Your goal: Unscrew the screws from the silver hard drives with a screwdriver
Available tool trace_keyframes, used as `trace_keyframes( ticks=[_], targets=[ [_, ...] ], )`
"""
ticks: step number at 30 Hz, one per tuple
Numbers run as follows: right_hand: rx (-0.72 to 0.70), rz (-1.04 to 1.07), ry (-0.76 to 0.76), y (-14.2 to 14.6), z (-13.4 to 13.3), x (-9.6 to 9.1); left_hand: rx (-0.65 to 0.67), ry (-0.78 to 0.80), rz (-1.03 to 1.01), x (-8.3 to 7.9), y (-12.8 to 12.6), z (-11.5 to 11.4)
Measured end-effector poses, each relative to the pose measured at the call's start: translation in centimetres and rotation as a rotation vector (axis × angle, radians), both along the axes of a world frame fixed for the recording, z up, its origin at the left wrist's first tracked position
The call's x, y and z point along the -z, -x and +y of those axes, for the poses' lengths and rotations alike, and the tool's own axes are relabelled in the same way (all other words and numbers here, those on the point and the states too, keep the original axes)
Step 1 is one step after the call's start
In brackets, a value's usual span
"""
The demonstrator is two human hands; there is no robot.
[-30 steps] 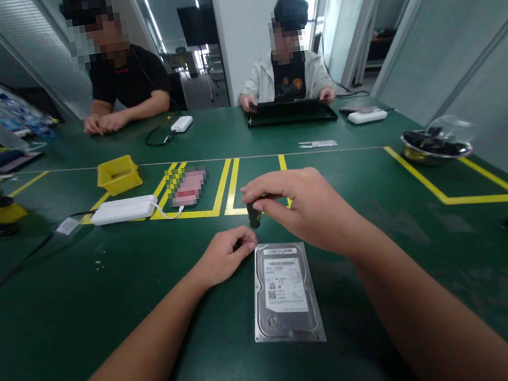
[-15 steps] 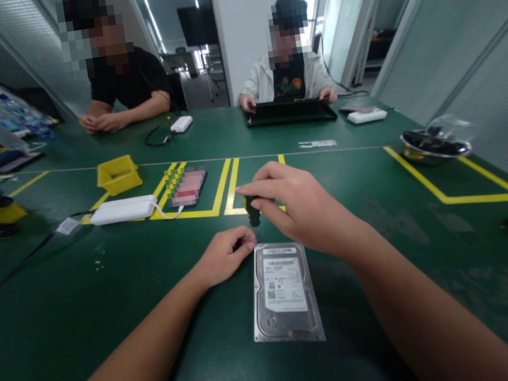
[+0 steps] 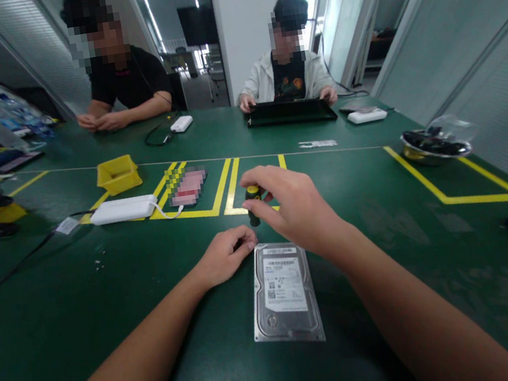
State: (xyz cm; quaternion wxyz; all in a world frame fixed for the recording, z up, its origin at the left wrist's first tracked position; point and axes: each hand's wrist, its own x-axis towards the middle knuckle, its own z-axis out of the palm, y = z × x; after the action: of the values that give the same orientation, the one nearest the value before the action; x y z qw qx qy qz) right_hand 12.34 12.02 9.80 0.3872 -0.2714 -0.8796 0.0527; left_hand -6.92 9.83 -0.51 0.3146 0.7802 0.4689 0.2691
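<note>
Right hand (image 3: 295, 206): grip clamped on screwdriver (image 3: 253, 208) near far edge of hard drive (image 3: 285, 297). Left hand (image 3: 224, 255), adjacent: grip not discernible; tilting the screwdriver could make it slip this way.

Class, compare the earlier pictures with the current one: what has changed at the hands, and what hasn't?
The right hand has shifted its fingers, uncovering the screwdriver's yellow top; it still holds the handle. The left hand stays by the hard drive's far left corner; the drive lies unmoved.
</note>
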Motion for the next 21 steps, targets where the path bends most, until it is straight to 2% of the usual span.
trace_keyframes(
  ticks=[8, 21],
  targets=[
    [-0.085, 0.018, -0.015, -0.25, 0.01, 0.06, 0.007, -0.02, 0.02, 0.35, 0.15, 0.01],
    [-0.014, -0.044, 0.007, -0.32, -0.05, -0.38, -0.005, -0.01, 0.006, -0.03, 0.06, -0.12]
  ],
)
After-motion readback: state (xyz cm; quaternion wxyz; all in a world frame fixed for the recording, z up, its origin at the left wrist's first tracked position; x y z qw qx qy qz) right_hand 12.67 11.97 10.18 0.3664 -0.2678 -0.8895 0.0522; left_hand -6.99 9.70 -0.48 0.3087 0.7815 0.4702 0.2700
